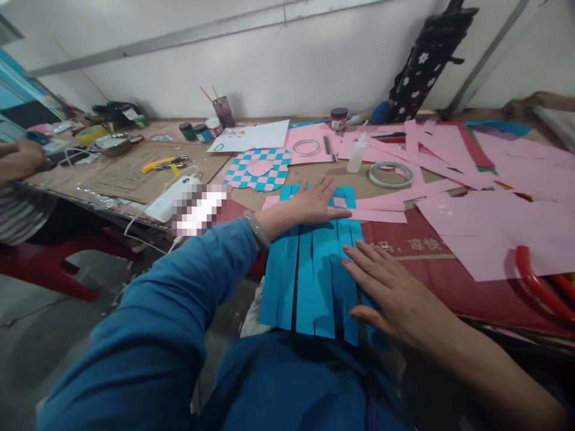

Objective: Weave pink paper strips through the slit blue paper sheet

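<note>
A blue paper sheet [309, 287], slit into long strips, lies at the table's front edge and overhangs it towards me. Pink paper strips [381, 209] pass crosswise through its far end and stick out to the right. My left hand [309, 203] rests flat over the woven far end, fingers spread, hiding part of it. On the right side of the blue strips, my right hand [386, 287] is open with its fingers stretched out, near or touching the strips. Beyond my left hand lies a finished-looking blue and pink woven paper piece [274, 179] with a pink oval on it.
Tape rolls [390, 175], a glue bottle [357, 154] and pink sheets [503, 233] lie to the right. Red-handled scissors [534, 281] sit at the right edge. On the left are a white power bank [173, 200], a yellow cutter [159, 164] and another person's arm [20, 158].
</note>
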Tool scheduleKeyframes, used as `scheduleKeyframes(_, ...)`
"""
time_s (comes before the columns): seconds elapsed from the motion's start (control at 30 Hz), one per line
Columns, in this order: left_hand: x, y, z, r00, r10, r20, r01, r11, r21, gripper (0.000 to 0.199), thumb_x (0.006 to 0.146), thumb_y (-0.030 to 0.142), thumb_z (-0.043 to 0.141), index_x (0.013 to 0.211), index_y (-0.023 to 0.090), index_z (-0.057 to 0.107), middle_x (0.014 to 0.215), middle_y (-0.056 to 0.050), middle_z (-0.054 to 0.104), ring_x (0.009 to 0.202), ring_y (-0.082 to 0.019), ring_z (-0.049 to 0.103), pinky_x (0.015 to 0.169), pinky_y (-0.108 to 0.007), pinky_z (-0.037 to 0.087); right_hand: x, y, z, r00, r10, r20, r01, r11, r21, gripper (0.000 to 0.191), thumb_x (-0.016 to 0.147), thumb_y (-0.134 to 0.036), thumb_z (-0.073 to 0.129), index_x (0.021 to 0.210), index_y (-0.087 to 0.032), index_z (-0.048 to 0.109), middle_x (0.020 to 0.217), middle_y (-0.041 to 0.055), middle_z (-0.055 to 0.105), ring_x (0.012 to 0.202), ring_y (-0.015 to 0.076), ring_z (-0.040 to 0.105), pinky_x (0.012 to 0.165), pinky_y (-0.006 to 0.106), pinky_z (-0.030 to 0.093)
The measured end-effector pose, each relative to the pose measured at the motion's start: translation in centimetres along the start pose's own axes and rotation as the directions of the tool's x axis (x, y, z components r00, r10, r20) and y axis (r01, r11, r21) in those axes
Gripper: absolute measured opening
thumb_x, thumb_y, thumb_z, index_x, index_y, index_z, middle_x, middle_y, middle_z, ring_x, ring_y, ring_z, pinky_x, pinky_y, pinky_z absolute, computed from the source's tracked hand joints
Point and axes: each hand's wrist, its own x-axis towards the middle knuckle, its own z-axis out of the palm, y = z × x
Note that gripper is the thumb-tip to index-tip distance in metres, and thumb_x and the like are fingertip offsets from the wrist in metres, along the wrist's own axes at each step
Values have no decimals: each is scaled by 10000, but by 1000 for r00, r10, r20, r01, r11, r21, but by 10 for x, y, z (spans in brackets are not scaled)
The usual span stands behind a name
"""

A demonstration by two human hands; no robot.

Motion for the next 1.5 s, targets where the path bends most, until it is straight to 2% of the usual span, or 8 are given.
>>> scheduleKeyframes(0.2,9,-9,25,999,33,-8,-32,999,42,941,900,725,296,1571,90,117,1649,-156,85,1545,-289,39,1241,-531,45,-10,-5,5,999,-24,-43,27,997,66,579,939,-438,526,1389,-72,526,1462,215,498,1463,334,288,1109,568,409)
scheduleKeyframes(0.5,5,-2,3,989,1,-145,-12,997,-74,769,944,591,378,1572,212,150,1657,-97,72,1547,-263,31,1233,-549,19,-26,-11,1,993,-13,-115,22,997,80,537,970,-439,459,1330,-58,578,1425,203,541,1433,329,355,1085,545,445)
scheduleKeyframes(0.73,3,11,22,993,110,44,-112,992,59,845,910,672,392,1563,175,189,1655,-108,85,1546,-272,15,1238,-529,49,-34,-10,-1,989,21,-148,-3,993,119,546,960,-462,470,1360,-106,576,1430,189,539,1426,328,368,1084,549,446)
scheduleKeyframes(0.93,0,4,7,992,121,-38,-124,987,-107,726,960,534,395,1571,236,142,1661,-71,82,1546,-237,60,1248,-484,109,-40,-9,-3,985,45,-165,-22,990,137,596,951,-433,498,1480,-164,451,1460,171,511,1437,332,346,1077,571,446)
scheduleKeyframes(1.07,-33,-12,-10,948,133,-289,-185,969,-161,712,971,584,341,1562,218,190,1660,-73,116,1545,-228,80,1260,-442,113,-49,-7,-6,988,52,-147,-35,993,113,684,961,-405,484,1569,-190,257,1480,162,493,1436,327,352,1065,570,463)
scheduleKeyframes(1.17,-76,-24,-7,906,111,-409,-187,971,-151,724,956,659,276,1545,239,252,1644,-66,210,1545,-229,84,1260,-468,120,-52,1,-10,991,68,-112,-58,994,93,716,972,-404,450,1594,-223,147,1480,144,499,1425,324,376,1060,579,467)
scheduleKeyframes(1.3,-126,-31,16,931,67,-359,-135,977,-168,733,946,683,264,1441,180,463,1535,-126,434,1523,-268,199,1231,-535,197,-36,18,-20,997,41,-61,-39,999,21,695,980,-397,428,1594,-237,144,1499,142,476,1409,326,399,1066,578,461)
scheduleKeyframes(1.5,-150,-25,45,946,42,-322,-88,988,-128,688,929,660,376,1369,161,549,1459,-142,526,1482,-309,305,1212,-613,156,42,39,-16,994,14,105,-14,1000,-8,615,980,-494,371,1445,-108,482,1532,181,413,1428,357,362,1108,566,407)
